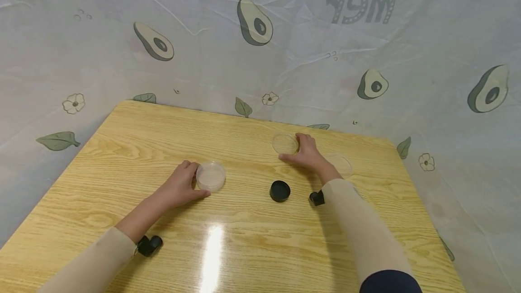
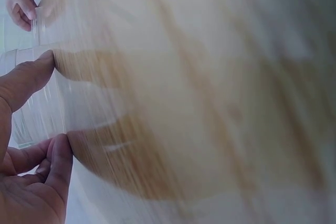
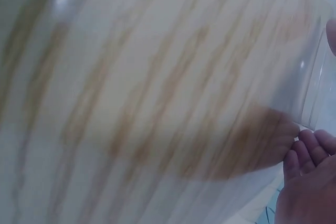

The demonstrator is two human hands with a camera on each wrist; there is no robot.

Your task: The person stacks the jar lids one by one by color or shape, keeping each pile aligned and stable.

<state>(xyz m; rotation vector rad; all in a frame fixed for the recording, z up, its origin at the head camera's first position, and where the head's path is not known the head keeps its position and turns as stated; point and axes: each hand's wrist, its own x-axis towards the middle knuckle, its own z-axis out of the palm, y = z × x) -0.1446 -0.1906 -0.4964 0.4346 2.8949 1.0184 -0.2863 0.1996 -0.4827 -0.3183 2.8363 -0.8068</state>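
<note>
On the left half of the wooden table, my left hand [image 1: 182,187] grips a clear round petri dish [image 1: 210,177] by its edge. The left wrist view shows the thumb and fingertips on opposite sides of the dish's clear wall. Farther back and to the right, my right hand [image 1: 306,153] holds a second clear petri dish [image 1: 285,144] between thumb and fingers. In the right wrist view, fingertips meet that dish's rim [image 3: 313,90], while most of the thumb is cut off by the frame edge. Both dishes lie flat at the tabletop.
A round black cap or shallow cup [image 1: 280,191] sits on the wooden table [image 1: 244,234] between the hands. Another clear round dish [image 1: 343,165] lies partly hidden behind the right forearm. An avocado-print curtain [image 1: 301,80] hangs along the table's back edge.
</note>
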